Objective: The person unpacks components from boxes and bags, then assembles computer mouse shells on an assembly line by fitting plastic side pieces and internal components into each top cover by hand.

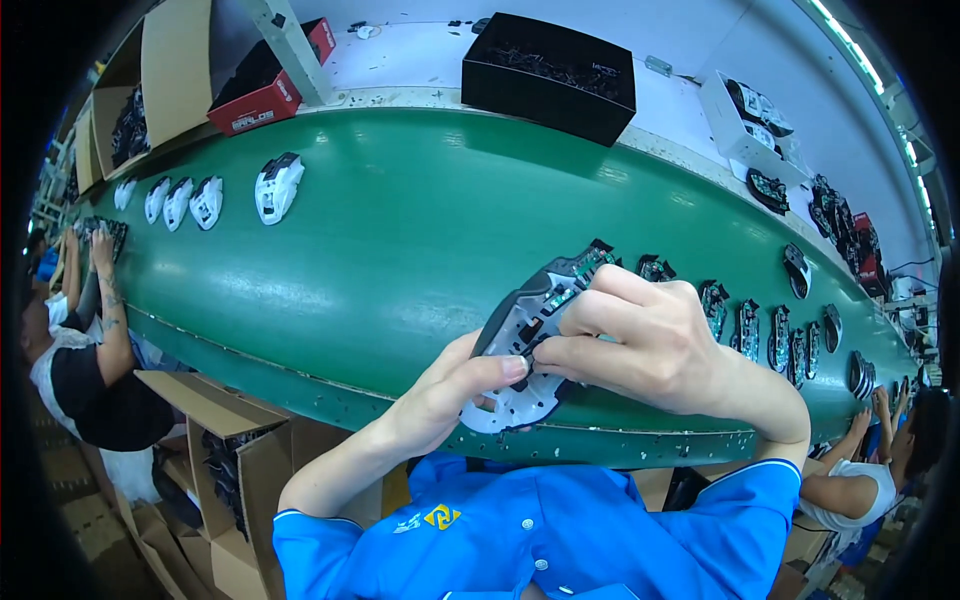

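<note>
Above the near edge of the green belt, a computer mouse shell (535, 398), white and black with its inside facing up, is tilted in my hands. A green circuit board (562, 298) shows along its upper part. My left hand (432, 398) grips the shell from the left and below, its thumb pressed onto the inside. My right hand (652, 345) is closed over the shell's right side, fingers bent and pinched together close to the left thumb. Whatever is between the right fingertips is hidden; a small dark part shows beside them.
White mouse shells (273, 190) line the belt's (400, 200) left side. Several board assemblies (746, 330) lie at the right. A black box (548, 75) of small dark parts, a red box (255, 105) and a white box (745, 125) stand beyond. Co-workers sit left (95, 370) and right (865, 480); an open carton (265, 480) stands lower left.
</note>
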`<state>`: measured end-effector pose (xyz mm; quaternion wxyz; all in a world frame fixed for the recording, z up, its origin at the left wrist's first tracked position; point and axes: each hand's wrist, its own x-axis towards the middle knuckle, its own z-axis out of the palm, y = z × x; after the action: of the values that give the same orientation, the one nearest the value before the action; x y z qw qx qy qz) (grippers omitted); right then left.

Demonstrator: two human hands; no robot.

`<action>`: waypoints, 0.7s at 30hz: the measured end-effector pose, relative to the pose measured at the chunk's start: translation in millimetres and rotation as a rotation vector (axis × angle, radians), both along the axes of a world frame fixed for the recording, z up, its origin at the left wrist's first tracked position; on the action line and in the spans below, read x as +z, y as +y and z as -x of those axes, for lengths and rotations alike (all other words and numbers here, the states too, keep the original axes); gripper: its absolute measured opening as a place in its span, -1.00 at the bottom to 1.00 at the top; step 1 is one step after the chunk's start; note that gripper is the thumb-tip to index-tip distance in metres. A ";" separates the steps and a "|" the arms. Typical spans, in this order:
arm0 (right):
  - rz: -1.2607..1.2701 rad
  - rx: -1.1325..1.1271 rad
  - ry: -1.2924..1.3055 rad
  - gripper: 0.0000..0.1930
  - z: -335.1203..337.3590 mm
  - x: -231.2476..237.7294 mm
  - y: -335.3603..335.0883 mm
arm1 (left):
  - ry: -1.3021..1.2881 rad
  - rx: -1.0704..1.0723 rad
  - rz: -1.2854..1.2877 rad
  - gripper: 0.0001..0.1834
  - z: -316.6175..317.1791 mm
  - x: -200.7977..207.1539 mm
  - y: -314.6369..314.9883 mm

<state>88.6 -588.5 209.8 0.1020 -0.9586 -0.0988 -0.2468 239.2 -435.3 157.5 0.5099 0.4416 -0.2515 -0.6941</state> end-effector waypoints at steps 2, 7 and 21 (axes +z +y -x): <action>0.067 -0.003 -0.011 -0.79 3.6 1.2 2.9 | -0.011 -0.020 0.003 -0.49 -1.4 0.4 0.9; 0.183 -0.026 -0.010 -0.78 10.2 3.2 10.2 | -0.433 0.037 0.228 -0.46 9.7 14.2 1.4; -0.597 -0.458 0.145 -0.35 13.4 6.4 29.4 | -0.631 0.165 0.208 -0.71 11.6 18.7 -10.6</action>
<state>75.2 -559.2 216.2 0.3257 -0.8989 0.2014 -0.2128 227.7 -445.9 176.1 0.5037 0.5993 -0.4296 -0.4502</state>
